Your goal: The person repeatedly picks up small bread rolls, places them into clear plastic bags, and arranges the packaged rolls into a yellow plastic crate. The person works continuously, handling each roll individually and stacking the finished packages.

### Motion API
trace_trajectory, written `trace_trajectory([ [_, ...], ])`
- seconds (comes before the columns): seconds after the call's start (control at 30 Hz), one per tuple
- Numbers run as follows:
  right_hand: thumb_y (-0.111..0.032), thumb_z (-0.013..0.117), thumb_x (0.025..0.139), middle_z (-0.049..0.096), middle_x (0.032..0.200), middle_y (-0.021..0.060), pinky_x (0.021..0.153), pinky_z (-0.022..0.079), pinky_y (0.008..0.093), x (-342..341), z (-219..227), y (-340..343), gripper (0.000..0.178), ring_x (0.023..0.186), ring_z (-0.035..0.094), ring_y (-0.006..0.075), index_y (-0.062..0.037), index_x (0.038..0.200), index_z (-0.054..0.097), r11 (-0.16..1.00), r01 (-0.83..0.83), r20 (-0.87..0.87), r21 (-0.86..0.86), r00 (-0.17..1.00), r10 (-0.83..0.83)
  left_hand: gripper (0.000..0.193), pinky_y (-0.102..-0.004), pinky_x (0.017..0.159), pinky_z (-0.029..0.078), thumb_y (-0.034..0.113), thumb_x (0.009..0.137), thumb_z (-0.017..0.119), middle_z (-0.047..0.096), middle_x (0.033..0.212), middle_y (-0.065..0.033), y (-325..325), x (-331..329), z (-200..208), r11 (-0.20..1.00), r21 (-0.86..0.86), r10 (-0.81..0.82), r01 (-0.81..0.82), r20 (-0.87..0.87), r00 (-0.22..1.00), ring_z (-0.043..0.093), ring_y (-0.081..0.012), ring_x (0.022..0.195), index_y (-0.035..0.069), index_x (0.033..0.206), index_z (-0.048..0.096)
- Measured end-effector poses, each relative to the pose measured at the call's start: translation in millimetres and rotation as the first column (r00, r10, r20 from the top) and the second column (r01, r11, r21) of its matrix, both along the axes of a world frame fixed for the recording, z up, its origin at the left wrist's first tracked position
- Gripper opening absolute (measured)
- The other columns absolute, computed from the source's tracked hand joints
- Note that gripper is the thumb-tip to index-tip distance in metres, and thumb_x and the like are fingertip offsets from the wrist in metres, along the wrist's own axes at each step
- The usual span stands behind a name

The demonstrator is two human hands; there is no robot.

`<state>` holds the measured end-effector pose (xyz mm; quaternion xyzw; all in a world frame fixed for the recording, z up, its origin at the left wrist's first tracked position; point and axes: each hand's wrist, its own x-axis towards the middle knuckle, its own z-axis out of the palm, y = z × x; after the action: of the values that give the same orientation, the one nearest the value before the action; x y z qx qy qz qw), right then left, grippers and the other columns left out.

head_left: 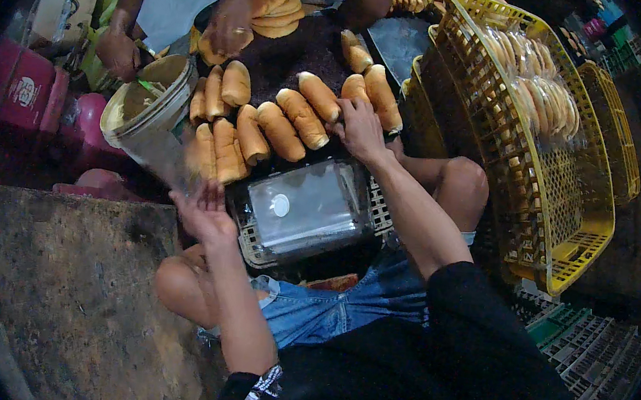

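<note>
Several long golden bread rolls [281,131] lie side by side in a curved row before me. My right hand [362,131] reaches over the row's right part, thumb and fingers around the near end of one roll [319,97]; other rolls [383,98] lie beside it. My left hand [207,216] is palm up at the row's near left end, fingers apart and a little blurred, close to a blurred roll [203,150]. Between my forearms, a stack of clear plastic bags [309,203] with a round white spot rests on an upturned-looking crate [382,206].
A bucket [113,134] of pale cream stands left of the rolls. Across sits another person, one hand [228,33] at flat breads [278,12]. Tall yellow crates [582,248] with bagged breads [545,106] rise at right. A wooden board [88,286] lies lower left.
</note>
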<state>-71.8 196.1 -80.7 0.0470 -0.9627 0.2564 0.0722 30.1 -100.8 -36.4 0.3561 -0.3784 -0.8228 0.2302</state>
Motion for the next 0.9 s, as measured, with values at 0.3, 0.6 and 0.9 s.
trace_trajectory([
  [0.3,-0.014,0.063,0.091,0.068,0.111,0.0112,0.094,0.05,0.0314,77,119,96,0.036,0.104,0.064,0.0179,0.0044,0.122,0.062,0.441,0.251,0.229,-0.862,0.968,-0.103,0.078,-0.0373,0.088,0.057,0.056,0.104,0.027,0.064,0.114,-0.0251,66,-66,18,0.829,-0.554,-0.061,0.075,0.044,0.997,0.068,-0.0305,0.099,-0.015,0.127,0.049],
  [0.6,-0.014,0.061,0.096,0.067,0.113,0.011,0.085,0.054,0.0282,75,121,44,0.04,0.095,0.066,0.0154,0.0034,0.131,0.053,0.262,0.109,0.109,-0.959,0.994,-0.014,0.065,-0.0437,0.098,0.051,0.054,0.105,0.027,0.053,0.137,-0.0157,146,-24,50,0.84,-0.339,-0.514,0.424,-0.248,0.821,0.059,-0.0292,0.118,0.004,0.144,0.04],
  [0.9,-0.018,0.08,0.076,0.039,0.148,0.0197,0.116,0.023,0.0548,115,176,-14,0.039,0.143,0.026,0.0447,-0.0174,0.112,0.066,0.927,-0.333,-0.382,-0.171,0.89,0.25,0.06,-0.0386,0.095,0.054,0.044,0.094,0.064,0.059,0.132,-0.0088,124,-17,52,0.785,0.237,-0.437,0.573,-0.444,0.782,0.06,-0.0245,0.117,0.009,0.14,0.047],
])
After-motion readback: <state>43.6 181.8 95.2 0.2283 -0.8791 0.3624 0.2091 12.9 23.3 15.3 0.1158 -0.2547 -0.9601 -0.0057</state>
